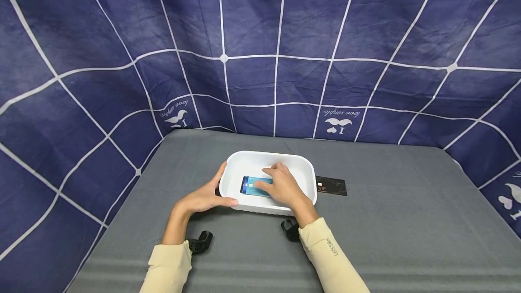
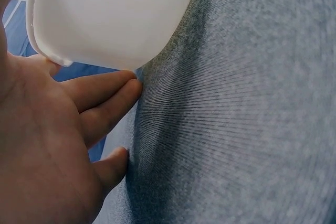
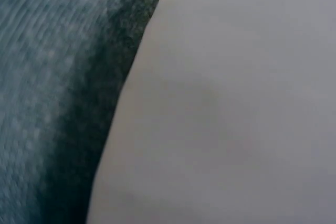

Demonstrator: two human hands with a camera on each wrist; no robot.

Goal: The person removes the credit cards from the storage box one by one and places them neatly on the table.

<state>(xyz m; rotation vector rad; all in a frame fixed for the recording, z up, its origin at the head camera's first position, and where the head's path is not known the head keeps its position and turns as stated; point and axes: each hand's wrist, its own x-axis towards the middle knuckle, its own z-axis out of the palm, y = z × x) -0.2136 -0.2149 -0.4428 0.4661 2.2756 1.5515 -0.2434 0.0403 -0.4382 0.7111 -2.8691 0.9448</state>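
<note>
A white plastic bin (image 1: 266, 210) stands on the grey cloth. My left hand (image 1: 205, 196) holds its left end, with the thumb along the front rim and the index finger by the far corner. In the left wrist view, other fingers (image 2: 113, 106) lie against the bin's end and near the cloth. Inside the bin lies a light blue bank card (image 1: 256, 187), overlapping a darker card (image 1: 243, 184). My right hand (image 1: 282, 185) reaches into the bin over the blue card's right part, thumb and index finger apart. The right wrist view shows only the bin's wall (image 3: 220, 103); the fingers are hidden there.
A black VIP card (image 1: 333, 186) lies on the cloth against the bin's right side. Black wrist devices (image 1: 200, 242) sit at both wrists. The grey cloth surface (image 1: 407, 202) extends around the bin, and a blue curtain with white lines (image 1: 252, 80) hangs behind and at the sides.
</note>
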